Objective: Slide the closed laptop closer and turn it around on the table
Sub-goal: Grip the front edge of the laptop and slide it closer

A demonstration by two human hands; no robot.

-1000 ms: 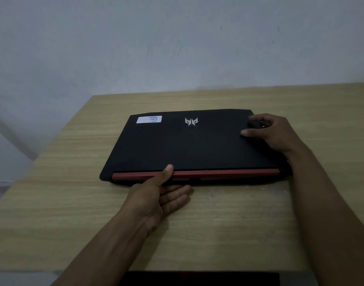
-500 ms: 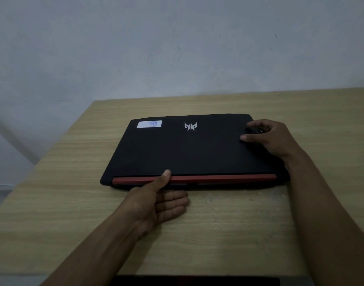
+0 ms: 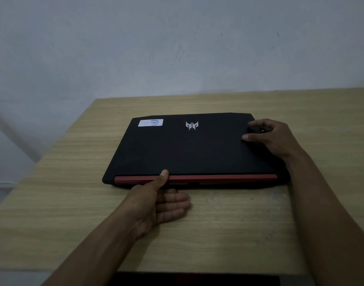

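Note:
A closed black laptop [image 3: 189, 149] lies flat on the wooden table [image 3: 218, 234], its red hinge strip facing me. A silver logo and a white sticker sit near its far edge. My left hand [image 3: 158, 205] holds the near edge left of centre, thumb on top of the red strip, fingers curled beside and under the edge. My right hand [image 3: 272, 139] grips the far right corner, thumb pressed on the lid, fingers wrapped over the side.
The table's left edge [image 3: 42, 162] runs diagonally close to the laptop. A pale wall [image 3: 177, 48] stands right behind the table. A dark object [image 3: 193, 279] shows at the bottom edge of the view.
The laptop and both hands sit slightly lower in the view than a second ago. Both grips look the same.

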